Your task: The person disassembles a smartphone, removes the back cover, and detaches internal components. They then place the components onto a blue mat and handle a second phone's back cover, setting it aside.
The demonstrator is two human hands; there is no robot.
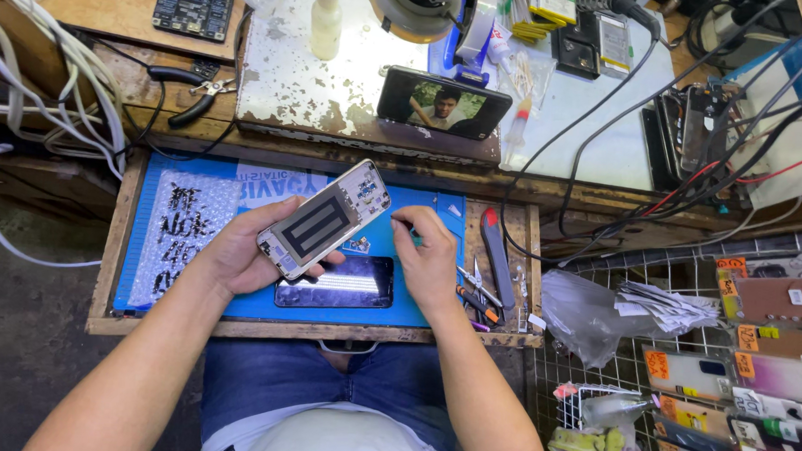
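Over the blue mat [397, 311] on the pulled-out wooden drawer [102, 267], your left hand [237, 254] gripped an opened phone [325, 219] by its lower edge, tilted up with its bare inner frame facing you. Your right hand [431, 263] was closed on a slim teal-tipped tool [411, 233], its tip just beside the phone's right side. A detached dark screen panel [335, 281] lay flat on the mat under the phone. Tweezers [475, 283] rested near your right wrist. Judging by its look, the phone was light, stiff and fragile inside; holding it by the outer frame edges seemed safest, clear of the exposed parts.
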